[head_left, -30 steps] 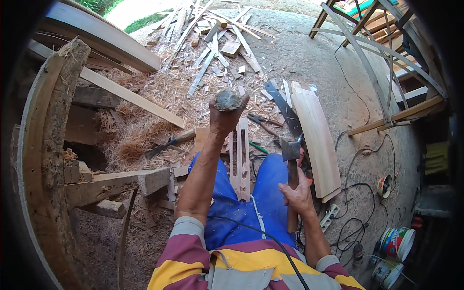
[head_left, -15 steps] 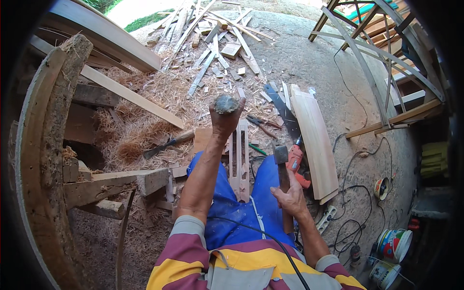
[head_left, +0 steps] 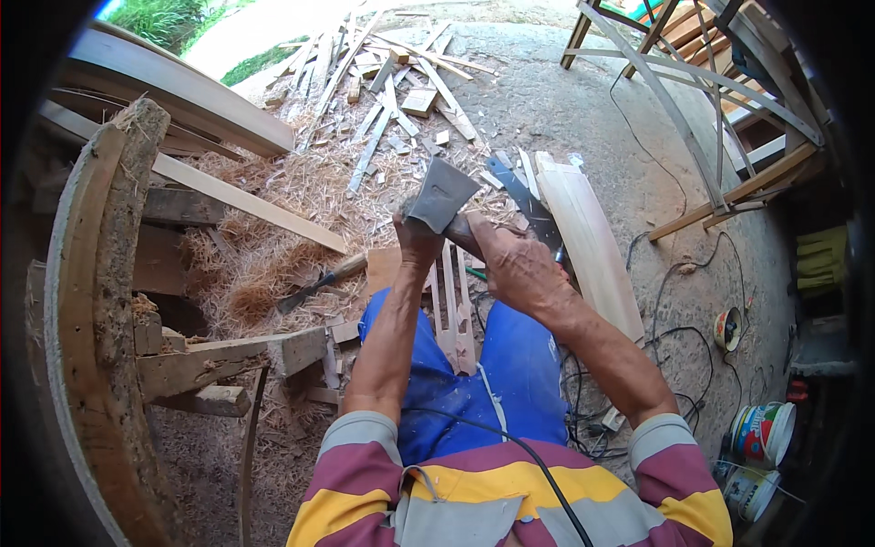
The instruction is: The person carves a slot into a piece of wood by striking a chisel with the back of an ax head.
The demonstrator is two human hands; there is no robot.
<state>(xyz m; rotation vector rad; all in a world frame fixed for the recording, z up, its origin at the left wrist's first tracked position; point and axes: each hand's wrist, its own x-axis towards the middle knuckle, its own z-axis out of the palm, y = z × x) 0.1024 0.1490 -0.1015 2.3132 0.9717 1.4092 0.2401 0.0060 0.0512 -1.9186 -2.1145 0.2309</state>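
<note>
A hatchet (head_left: 444, 194) with a flared grey blade is held up in front of my knees. My right hand (head_left: 524, 269) is closed round its wooden handle just below the head. My left hand (head_left: 419, 239) is closed beside the hatchet head, round a rough grey lump that the blade now mostly hides; whether blade and lump touch I cannot tell. Between my blue-trousered legs stands a slotted wooden piece (head_left: 451, 314). Left of it, on the shavings, lies a wooden-handled tool (head_left: 324, 281) with a dark blade.
Offcuts (head_left: 392, 91) and shavings cover the ground ahead. A dark saw blade (head_left: 524, 201) lies by a pale plank (head_left: 592, 242) at right. Cables (head_left: 679, 356) and paint buckets (head_left: 764, 430) lie further right. A heavy timber frame (head_left: 91, 301) stands at left.
My right hand has raised the hatchet from beside my right thigh to my left hand, turning its blade into view. My left hand has lowered slightly.
</note>
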